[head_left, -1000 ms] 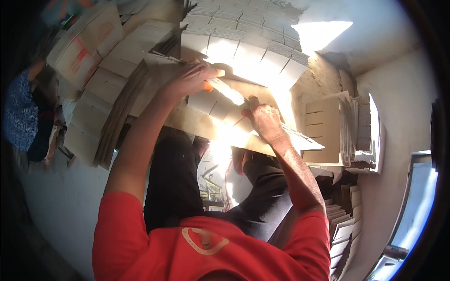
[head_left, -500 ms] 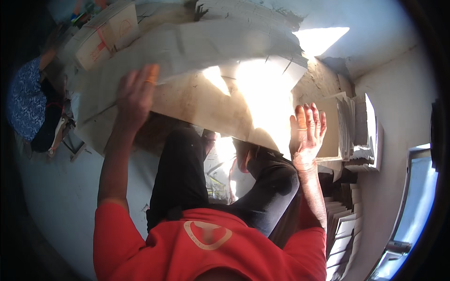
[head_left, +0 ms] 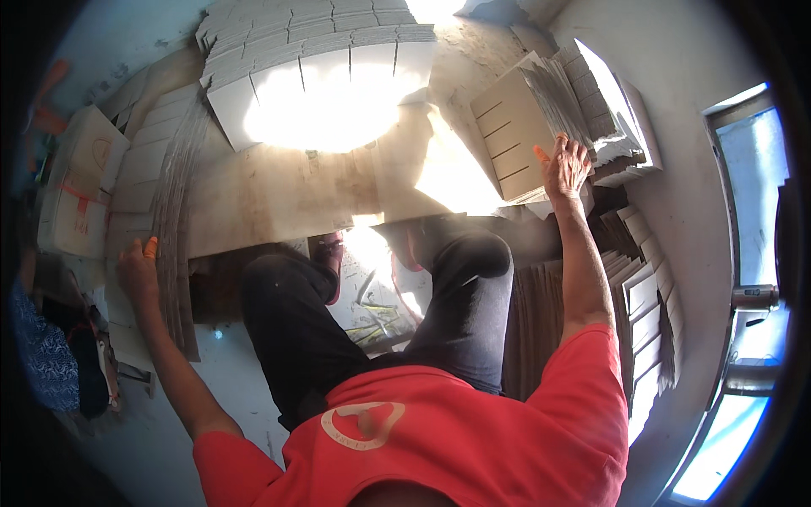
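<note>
The right hand is stretched out to the person's right side, fingers spread, and it lies on the edge of a leaning stack of slotted cardboard sheets; it touches the stack w/ open fingers, not closed around it. The left hand is far out on the other side, well apart from the right one, and it rests w/ loose fingers against a stack of cardboard standing on edge; I cannot tell if it grips a sheet or only touches. Between the two hands lies a big flat cardboard sheet, partly in strong sunlight. Beyond it, ahead of both hands, there are rows of white stacked cardboard pieces, very bright in the sun. Below the big sheet are the person's legs in dark trousers and, nearer to the camera, the red shirt. Just right of the right arm more cardboard stacks stand in a row. Left of the left hand are taped cartons.
</note>
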Demonstrator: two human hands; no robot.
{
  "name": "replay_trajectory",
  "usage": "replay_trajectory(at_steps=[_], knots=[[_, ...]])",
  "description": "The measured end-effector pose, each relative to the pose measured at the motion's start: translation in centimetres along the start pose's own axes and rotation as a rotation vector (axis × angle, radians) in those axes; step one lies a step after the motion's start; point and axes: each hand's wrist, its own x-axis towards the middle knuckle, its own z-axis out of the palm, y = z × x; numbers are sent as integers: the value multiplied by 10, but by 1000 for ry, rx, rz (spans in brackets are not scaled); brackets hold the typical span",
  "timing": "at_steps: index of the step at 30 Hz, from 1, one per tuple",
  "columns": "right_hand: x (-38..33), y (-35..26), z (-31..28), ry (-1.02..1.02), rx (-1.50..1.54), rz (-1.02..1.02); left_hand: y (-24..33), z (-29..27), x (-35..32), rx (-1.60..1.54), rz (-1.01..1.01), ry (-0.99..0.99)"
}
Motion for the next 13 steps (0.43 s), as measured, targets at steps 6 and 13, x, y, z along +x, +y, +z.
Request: replay_trajectory(at_steps=[6, 13], knots=[[20, 6, 19, -174, 63, 59, 47, -22, 19, -295, 254, 244], [42, 19, 6, -402, 267, 185, 125, -24, 46, -450, 529, 230]])
